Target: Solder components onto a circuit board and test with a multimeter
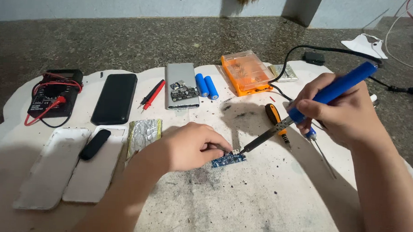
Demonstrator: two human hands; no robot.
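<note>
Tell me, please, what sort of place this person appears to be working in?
Probably a small electronics repair bench: the right hand holds a soldering iron to a blue circuit board, with a multimeter and two blue battery cells nearby.

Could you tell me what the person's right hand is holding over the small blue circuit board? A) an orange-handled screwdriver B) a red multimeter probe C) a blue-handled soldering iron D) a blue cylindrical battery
C: the right hand grips a blue-handled soldering iron, its tip down at the small blue circuit board that the left hand steadies.
</note>
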